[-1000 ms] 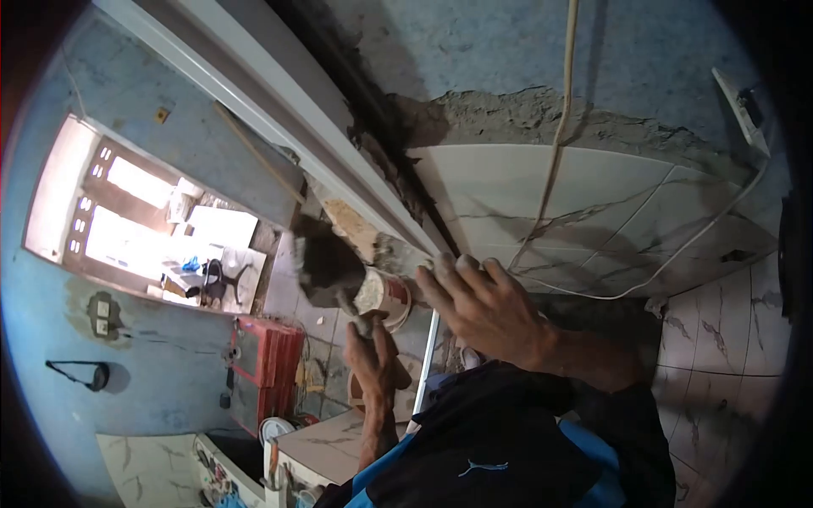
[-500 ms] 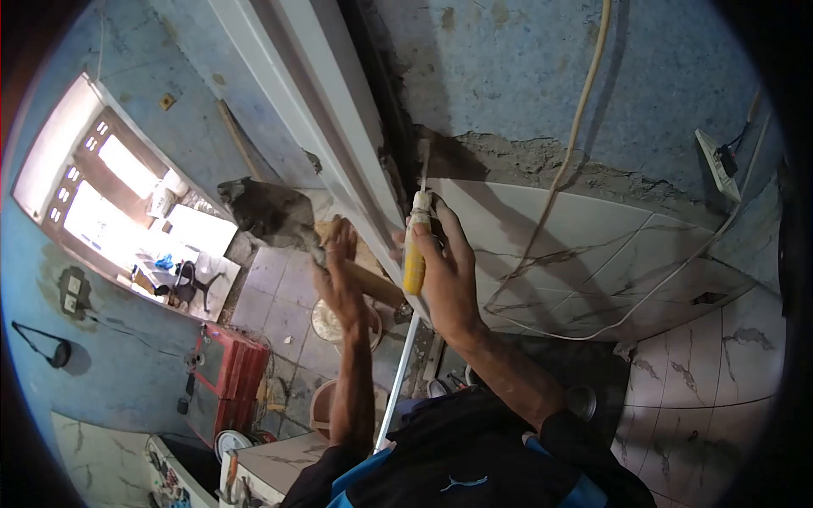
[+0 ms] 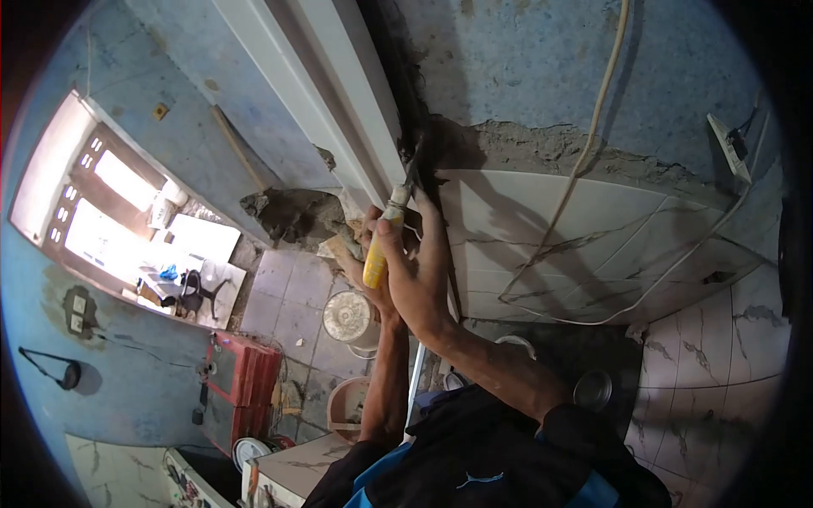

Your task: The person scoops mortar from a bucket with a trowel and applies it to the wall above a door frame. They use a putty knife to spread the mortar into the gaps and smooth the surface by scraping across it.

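Observation:
My right hand (image 3: 415, 275) is closed round a hand tool with a yellow handle (image 3: 378, 258), a whitish collar and a thin metal shank. The shank points up into the dark gap between the white frame post (image 3: 360, 93) and the broken wall edge (image 3: 517, 140); its tip is lost in shadow. My left hand (image 3: 379, 295) is just behind and left of the handle, at the post's lower part. My right hand and the tool cover much of it, and I cannot tell what its fingers hold.
Marbled tiles (image 3: 508, 229) line the lower wall, with a cable (image 3: 584, 161) hanging over them. A white-topped bucket (image 3: 347, 317), a basin (image 3: 345, 406) and a red cabinet (image 3: 246, 372) stand on the left. A metal bowl (image 3: 593, 389) lies at lower right.
My right hand has tilted the tool's handle down and left. My left hand has moved right, from apart to close beside the handle. The view has shifted slightly.

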